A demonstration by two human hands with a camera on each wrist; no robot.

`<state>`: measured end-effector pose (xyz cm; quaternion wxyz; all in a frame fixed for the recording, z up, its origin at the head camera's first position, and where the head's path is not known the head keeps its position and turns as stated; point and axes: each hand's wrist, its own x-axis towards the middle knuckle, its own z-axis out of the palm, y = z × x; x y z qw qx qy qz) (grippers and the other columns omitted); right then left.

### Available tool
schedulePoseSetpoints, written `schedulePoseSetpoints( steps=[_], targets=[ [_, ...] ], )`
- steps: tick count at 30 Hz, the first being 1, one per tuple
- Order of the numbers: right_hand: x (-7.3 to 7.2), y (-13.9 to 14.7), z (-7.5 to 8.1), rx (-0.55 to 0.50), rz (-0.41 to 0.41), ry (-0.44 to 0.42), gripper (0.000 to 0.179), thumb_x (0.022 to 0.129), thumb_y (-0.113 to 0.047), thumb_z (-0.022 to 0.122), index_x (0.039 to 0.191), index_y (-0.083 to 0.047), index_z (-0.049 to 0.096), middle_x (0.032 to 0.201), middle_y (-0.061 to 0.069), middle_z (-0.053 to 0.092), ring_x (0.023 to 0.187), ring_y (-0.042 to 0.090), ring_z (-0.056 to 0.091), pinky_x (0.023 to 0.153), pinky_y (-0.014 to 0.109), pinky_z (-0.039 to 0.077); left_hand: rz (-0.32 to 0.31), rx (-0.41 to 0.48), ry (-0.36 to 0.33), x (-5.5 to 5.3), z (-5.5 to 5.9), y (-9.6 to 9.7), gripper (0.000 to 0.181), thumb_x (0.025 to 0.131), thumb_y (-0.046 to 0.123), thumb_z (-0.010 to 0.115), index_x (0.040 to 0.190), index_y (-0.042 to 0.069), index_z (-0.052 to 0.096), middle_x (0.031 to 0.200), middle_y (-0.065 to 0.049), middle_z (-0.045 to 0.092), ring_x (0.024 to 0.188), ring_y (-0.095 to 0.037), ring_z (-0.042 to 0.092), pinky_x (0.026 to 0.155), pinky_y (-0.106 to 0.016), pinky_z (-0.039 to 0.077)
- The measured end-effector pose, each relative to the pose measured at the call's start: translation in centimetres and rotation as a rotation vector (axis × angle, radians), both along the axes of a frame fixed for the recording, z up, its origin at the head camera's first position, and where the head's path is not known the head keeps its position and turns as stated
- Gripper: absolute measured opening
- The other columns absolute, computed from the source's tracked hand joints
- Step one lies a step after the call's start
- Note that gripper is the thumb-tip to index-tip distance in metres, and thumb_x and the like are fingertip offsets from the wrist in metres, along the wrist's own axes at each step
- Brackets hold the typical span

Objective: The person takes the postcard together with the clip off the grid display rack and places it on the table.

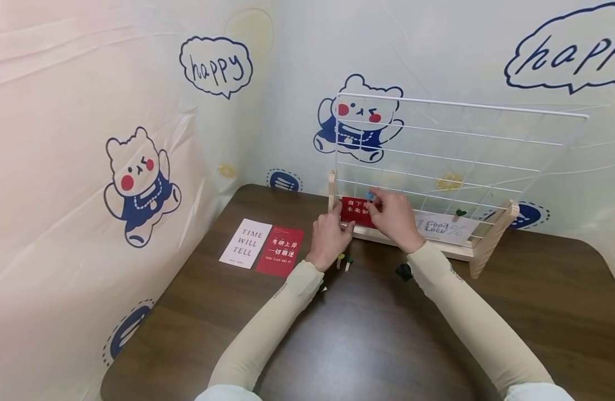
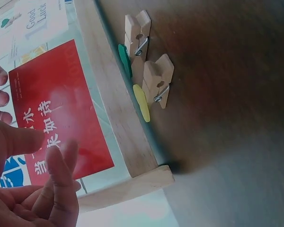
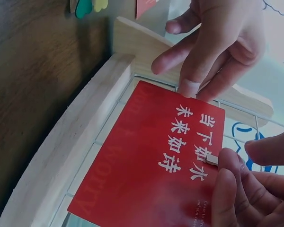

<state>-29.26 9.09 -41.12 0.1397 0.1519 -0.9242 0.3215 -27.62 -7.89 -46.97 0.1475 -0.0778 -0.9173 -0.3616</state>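
Note:
A red card (image 1: pixel 355 211) with white Chinese characters stands against the lower left of a white wire grid (image 1: pixel 438 133). My left hand (image 1: pixel 329 236) pinches the card's left edge, its fingertip at the edge in the right wrist view. My right hand (image 1: pixel 395 214) pinches a small wooden clothespin (image 3: pixel 211 159) at the card's upper edge; a blue decoration (image 1: pixel 370 196) shows by its fingertips in the head view. The clothespin is mostly hidden behind the fingers. To the right, a white Good Luck card (image 1: pixel 440 227) hangs under a clothespin with a green heart (image 1: pixel 460 213).
The grid stands in a wooden base (image 1: pixel 458 250) on a dark wood table (image 1: pixel 367 334). In front lie two clothespins (image 2: pixel 137 35), one green-topped, one yellow-topped. A white card (image 1: pixel 245 244) and another red card (image 1: pixel 279 250) lie left. A small black object (image 1: pixel 404 272) sits near my right wrist.

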Motion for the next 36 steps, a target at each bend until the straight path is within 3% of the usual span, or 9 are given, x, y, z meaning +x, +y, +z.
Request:
schedulePoseSetpoints(
  steps=[8, 18, 36],
  targets=[
    [-0.19, -0.11, -0.11, 0.013, -0.019, 0.026, 0.035, 0.098, -0.015, 0.067, 0.13, 0.0, 0.071, 0.098, 0.021, 0.079, 0.083, 0.035, 0.072, 0.074, 0.05, 0.063, -0.002, 0.029, -0.005, 0.18, -0.01, -0.34, 0.058, 0.095, 0.019, 0.077, 0.148, 0.004, 0.056, 0.121, -0.019, 0.077, 0.078, -0.024, 0.079, 0.058, -0.025, 0.061],
    [-0.58, -0.14, -0.67, -0.026, -0.06, 0.112, 0.025, 0.098, -0.013, 0.067, 0.117, 0.0, 0.077, 0.1, 0.021, 0.08, 0.086, 0.036, 0.075, 0.076, 0.05, 0.061, 0.0, 0.076, 0.021, 0.11, -0.33, -0.64, 0.046, 0.096, 0.018, 0.076, 0.139, 0.006, 0.064, 0.128, -0.014, 0.076, 0.088, -0.023, 0.081, 0.068, -0.029, 0.065],
    [-0.52, -0.36, -0.87, -0.033, -0.082, 0.128, 0.024, 0.098, -0.015, 0.069, 0.115, 0.0, 0.078, 0.1, 0.021, 0.08, 0.089, 0.036, 0.074, 0.078, 0.051, 0.061, 0.017, 0.076, 0.055, -0.07, -0.5, -0.83, 0.037, 0.095, 0.018, 0.077, 0.13, 0.006, 0.07, 0.121, -0.014, 0.078, 0.099, -0.023, 0.08, 0.083, -0.036, 0.066]
  ],
)
